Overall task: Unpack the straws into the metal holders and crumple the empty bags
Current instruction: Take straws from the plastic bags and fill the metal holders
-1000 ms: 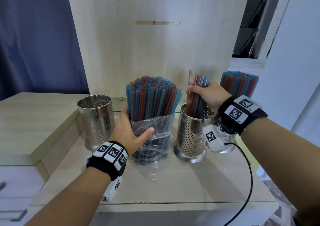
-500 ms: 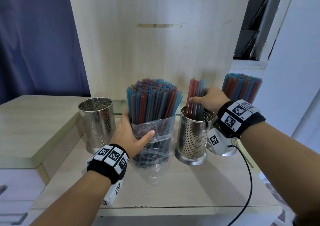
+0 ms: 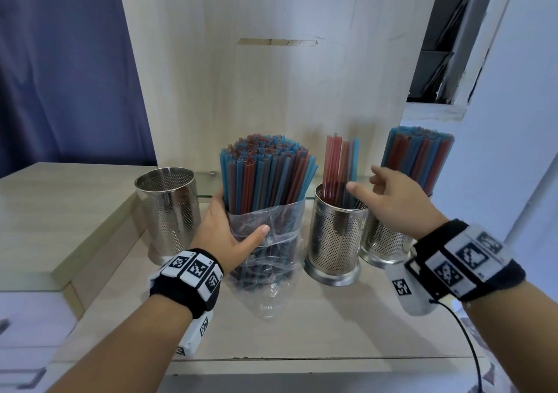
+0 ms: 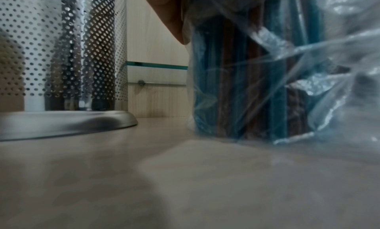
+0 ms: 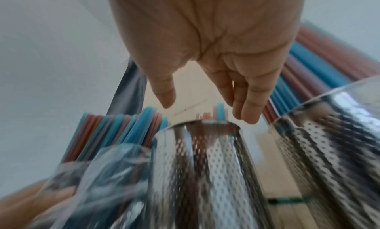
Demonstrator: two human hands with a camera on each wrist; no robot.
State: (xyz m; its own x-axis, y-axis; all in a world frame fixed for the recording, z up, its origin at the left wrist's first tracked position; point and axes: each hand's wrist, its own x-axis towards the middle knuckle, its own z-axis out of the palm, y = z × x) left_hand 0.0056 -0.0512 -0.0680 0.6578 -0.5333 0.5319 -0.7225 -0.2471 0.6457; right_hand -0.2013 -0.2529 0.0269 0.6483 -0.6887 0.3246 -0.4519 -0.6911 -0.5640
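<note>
A clear plastic bag (image 3: 265, 241) full of red and blue straws (image 3: 265, 175) stands upright on the shelf. My left hand (image 3: 232, 238) grips it round the middle, thumb across the front. To its right a perforated metal holder (image 3: 335, 235) contains a small bunch of straws (image 3: 339, 163). My right hand (image 3: 392, 202) hovers open just above and beside that holder's rim, fingers spread, holding nothing; the right wrist view shows the fingers (image 5: 246, 102) loose over the rim (image 5: 205, 123). A further holder (image 3: 383, 241) at the right is packed with straws (image 3: 416, 157). An empty holder (image 3: 169, 208) stands left.
The shelf (image 3: 302, 326) has a wooden back panel (image 3: 271, 75) close behind the holders. A raised wooden counter (image 3: 60, 205) lies to the left, a white wall (image 3: 513, 121) to the right. A black cable (image 3: 471, 350) hangs from my right wrist.
My right hand has let go of the small bunch of straws, which now stands in the middle holder, and has drawn back and opened. The left hand keeps its grip on the bag.
</note>
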